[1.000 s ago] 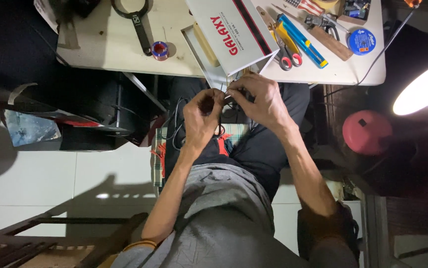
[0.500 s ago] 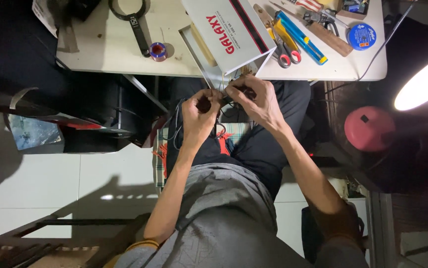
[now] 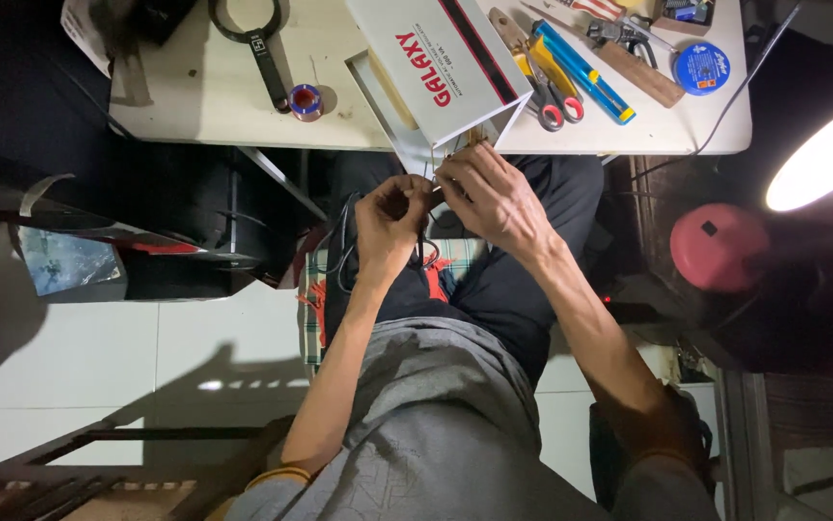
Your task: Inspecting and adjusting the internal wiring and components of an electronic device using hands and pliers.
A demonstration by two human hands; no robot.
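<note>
Currently both hands work close together just below the near edge of the table (image 3: 243, 106), over the person's lap. Left hand (image 3: 392, 222) is curled, fingers pinched on a small part too small to identify. Right hand (image 3: 494, 198) lies just beside it, fingertips touching the same spot; thin pale wires (image 3: 460, 145) run up from the fingers toward the box. Whether either hand grips the wires firmly cannot be told.

White box (image 3: 441, 63) with a dark stripe stands tilted at the near edge of the table, directly above the hands, one corner overhanging the edge.

Right of the box, near the edge: scissors (image 3: 552, 101) with red handles, touching a blue and yellow tool (image 3: 581, 68). A wooden-handled tool (image 3: 638, 72) lies beyond it. A round blue tin (image 3: 701, 68) sits near the right edge.

Left of the box: a small spool (image 3: 305, 99), and a black magnifier (image 3: 252, 29) with its handle pointing toward the near edge.

Off the table, at right: a lit lamp (image 3: 827, 154) and a red round object (image 3: 721, 241).
</note>
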